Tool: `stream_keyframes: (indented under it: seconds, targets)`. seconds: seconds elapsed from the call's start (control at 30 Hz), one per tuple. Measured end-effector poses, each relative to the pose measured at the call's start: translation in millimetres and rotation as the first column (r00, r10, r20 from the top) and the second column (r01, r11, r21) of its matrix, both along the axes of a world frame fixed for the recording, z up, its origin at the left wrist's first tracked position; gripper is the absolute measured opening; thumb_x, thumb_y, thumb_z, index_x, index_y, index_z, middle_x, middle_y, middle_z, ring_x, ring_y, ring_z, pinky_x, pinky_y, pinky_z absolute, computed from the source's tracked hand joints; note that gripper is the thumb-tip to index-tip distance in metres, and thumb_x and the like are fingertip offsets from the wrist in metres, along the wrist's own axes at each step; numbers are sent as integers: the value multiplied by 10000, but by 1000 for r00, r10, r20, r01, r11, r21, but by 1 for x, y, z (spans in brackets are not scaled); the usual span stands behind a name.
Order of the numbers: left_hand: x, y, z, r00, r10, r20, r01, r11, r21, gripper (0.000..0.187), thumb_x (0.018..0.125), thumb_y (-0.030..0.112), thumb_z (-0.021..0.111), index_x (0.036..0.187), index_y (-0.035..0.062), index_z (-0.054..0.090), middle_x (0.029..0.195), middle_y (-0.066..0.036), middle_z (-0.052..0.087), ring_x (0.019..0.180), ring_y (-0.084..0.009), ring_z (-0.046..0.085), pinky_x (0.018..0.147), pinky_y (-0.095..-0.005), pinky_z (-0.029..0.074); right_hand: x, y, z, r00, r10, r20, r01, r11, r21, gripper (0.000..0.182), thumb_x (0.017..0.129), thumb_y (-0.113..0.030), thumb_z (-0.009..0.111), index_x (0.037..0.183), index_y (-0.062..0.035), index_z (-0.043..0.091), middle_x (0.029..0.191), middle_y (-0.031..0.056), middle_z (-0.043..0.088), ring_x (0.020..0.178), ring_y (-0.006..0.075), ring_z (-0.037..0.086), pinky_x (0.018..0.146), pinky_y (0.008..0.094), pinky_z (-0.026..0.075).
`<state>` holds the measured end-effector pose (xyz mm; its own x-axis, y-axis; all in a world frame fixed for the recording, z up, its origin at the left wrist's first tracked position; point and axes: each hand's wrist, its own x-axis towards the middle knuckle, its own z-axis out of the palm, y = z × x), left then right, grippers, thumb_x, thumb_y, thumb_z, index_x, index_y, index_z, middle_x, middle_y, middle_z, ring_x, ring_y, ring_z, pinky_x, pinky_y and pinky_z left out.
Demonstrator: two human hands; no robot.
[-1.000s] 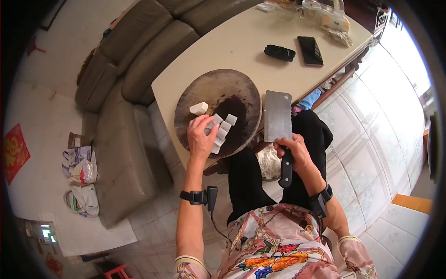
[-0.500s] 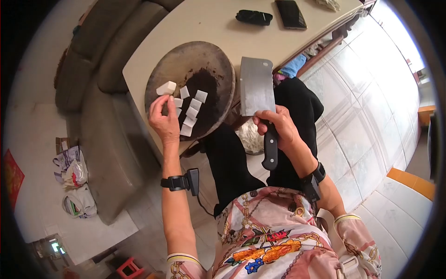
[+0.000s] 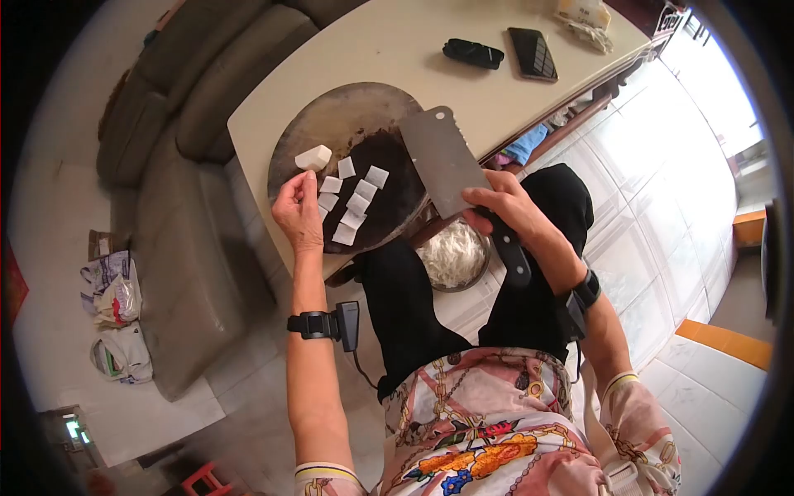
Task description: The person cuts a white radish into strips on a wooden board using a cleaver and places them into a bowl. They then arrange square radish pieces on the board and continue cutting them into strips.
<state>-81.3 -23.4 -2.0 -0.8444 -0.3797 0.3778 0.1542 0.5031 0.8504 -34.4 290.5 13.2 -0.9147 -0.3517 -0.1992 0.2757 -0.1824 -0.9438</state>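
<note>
A round wooden chopping board (image 3: 331, 107) lies on the cream table, its middle dark. Several white square pieces (image 3: 358, 203) are spread over it, and a thicker white block (image 3: 313, 158) sits near its left side. My left hand (image 3: 299, 210) is at the board's left edge just below the block, thumb and fingertips close together; what they pinch, if anything, is too small to make out. In my right hand (image 3: 519, 211) is the black handle of a cleaver (image 3: 443, 159), its broad blade tilted up to the left over the board's right edge.
A bowl of white shreds (image 3: 453, 255) stands below the table edge, between my knees. Farther back on the table (image 3: 397, 41) are a black case (image 3: 473, 54), a phone (image 3: 533, 54) and a plastic packet (image 3: 584, 18). A grey sofa (image 3: 186, 248) runs along the left; bags (image 3: 120, 355) lie beyond it.
The cleaver has turned, its blade now leaning left over the board's edge instead of pointing straight away. My left hand has moved slightly down from the block. The view has shifted a little.
</note>
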Motion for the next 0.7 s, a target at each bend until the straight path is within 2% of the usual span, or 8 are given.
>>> stream_keyframes:
  seconds: [0.17,0.2,0.23,0.3,0.4,0.5,0.63,0.7]
  targets:
    - [-7,-6,-13,997,-18,-70,23,997,79,240,838,207,704,904,-23,696,764,-24,657,679,-82,562,649,-232,471,-43,-14,-4,999,-39,-36,47,958,281,292,815,-178,669,933,73,580,636,73,598,518,107,562,474,259,434]
    - [-8,-6,-14,998,-14,-60,17,998,57,240,837,211,703,903,-20,697,763,-27,658,677,-87,564,650,-236,473,-57,-19,-22,977,-87,-193,134,960,246,416,768,-228,734,950,104,561,650,102,609,531,143,593,453,287,455]
    - [-7,-6,-14,999,-8,-47,10,999,36,241,836,216,702,901,-16,697,761,-30,660,674,-91,566,650,-239,474,-67,-25,-28,976,-82,-201,133,958,253,416,768,-228,734,950,104,561,650,102,609,531,143,593,453,287,455]
    - [-5,-4,-10,999,-6,-53,8,999,48,243,833,223,700,896,-11,698,755,-33,660,670,-99,570,648,-247,476,-79,-39,-31,897,-165,-410,366,798,479,526,723,-277,776,983,121,552,711,137,630,571,199,624,484,324,488]
    - [-7,-5,-9,998,-17,-52,16,1000,-18,247,817,229,704,878,-10,700,731,-36,649,652,-102,561,626,-251,466,-85,-47,-4,965,-64,-254,209,771,601,659,683,-369,792,1052,122,555,785,169,644,711,239,663,599,343,525]
    - [-10,-7,-12,996,-10,-87,7,999,-33,247,808,233,711,864,-8,704,710,-33,641,630,-102,548,612,-251,460,-89,-43,-13,954,10,-300,205,709,675,716,734,-422,758,1184,81,521,911,170,637,845,219,634,695,324,518]
    - [-10,-6,-12,996,-4,-87,2,1000,-16,239,802,224,713,862,-7,709,687,-25,634,614,-85,533,598,-247,456,-70,-24,-7,986,-2,-169,82,880,468,672,853,-500,611,1188,77,530,951,133,638,841,228,631,734,326,519]
    - [-9,-7,-13,997,-1,-83,0,1000,-21,228,801,215,714,859,-5,712,689,-19,636,616,-76,533,596,-239,455,-62,-15,-9,989,-16,-149,78,902,424,619,894,-503,556,1167,53,551,940,106,640,822,202,629,693,312,529]
